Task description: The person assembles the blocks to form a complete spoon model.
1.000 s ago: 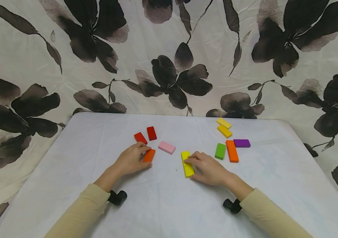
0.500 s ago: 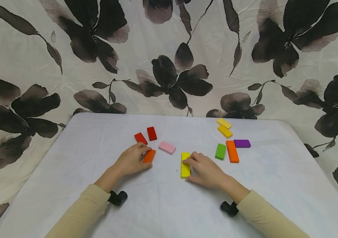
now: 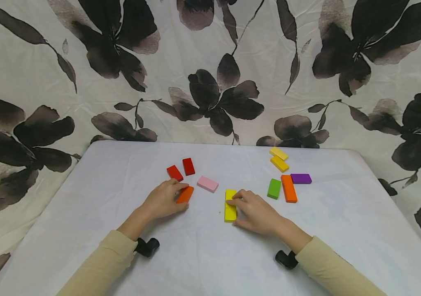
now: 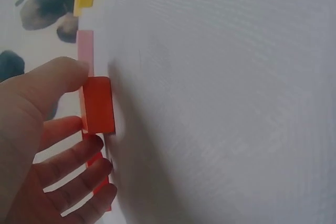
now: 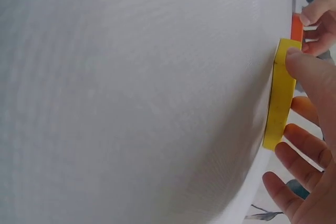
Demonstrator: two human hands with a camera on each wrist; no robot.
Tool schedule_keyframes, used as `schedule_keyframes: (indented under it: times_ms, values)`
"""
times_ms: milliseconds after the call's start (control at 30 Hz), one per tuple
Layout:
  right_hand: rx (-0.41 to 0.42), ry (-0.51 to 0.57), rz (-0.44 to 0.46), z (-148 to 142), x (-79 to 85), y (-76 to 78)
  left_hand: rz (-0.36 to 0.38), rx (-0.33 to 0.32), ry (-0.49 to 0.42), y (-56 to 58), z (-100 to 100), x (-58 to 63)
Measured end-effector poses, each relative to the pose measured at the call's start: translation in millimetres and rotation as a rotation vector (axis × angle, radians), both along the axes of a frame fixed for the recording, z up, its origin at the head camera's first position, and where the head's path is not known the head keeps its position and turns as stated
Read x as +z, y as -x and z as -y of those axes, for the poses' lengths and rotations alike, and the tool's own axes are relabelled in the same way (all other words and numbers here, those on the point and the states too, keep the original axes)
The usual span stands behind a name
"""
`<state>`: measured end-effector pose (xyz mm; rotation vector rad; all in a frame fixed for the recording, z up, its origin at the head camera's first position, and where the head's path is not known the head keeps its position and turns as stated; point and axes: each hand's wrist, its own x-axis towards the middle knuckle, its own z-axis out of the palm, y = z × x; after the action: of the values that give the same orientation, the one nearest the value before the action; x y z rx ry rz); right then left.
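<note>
My left hand (image 3: 163, 199) pinches a small orange block (image 3: 185, 195) between thumb and index finger on the white table. In the left wrist view, the thumb is at one end of this orange block (image 4: 99, 105), and the other fingers are spread beside it. To the right, my right hand (image 3: 257, 211) holds a long yellow block (image 3: 230, 206) lying flat, its length pointing away from me. In the right wrist view, the thumb presses the near end of the yellow block (image 5: 281, 98); the index finger is partly hidden behind it.
Two red blocks (image 3: 188, 166) lie beyond my left hand, with a pink block (image 3: 207, 184) between the hands. Farther right are a green block (image 3: 274, 188), a long orange block (image 3: 289, 188), a purple block (image 3: 301, 178) and two yellow blocks (image 3: 279, 164). A flowered cloth (image 3: 210, 102) hangs behind the table.
The yellow block under my right hand has turned from a slant to nearly straight, its near end shifting left. My right hand moved slightly left with it; the left hand stayed almost still.
</note>
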<state>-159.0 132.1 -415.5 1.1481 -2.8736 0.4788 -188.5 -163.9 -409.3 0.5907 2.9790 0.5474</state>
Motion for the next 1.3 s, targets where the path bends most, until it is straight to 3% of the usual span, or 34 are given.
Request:
schedule_keyframes:
  times_ms: [667, 1033, 1300]
  values:
    - [0.001, 0.008, 0.021, 0.7, -0.3, -0.9, 0.006, 0.086, -0.085, -1.2, -0.9, -1.8]
    - [-0.017, -0.006, 0.07, 0.7, 2.1, -2.0, -0.025, 0.079, -0.093, -0.8, -0.5, -1.4]
    - [-0.019, -0.01, 0.073, 0.8, 2.2, -2.5, -0.051, 0.059, -0.128, 2.2, -8.9, 8.4]
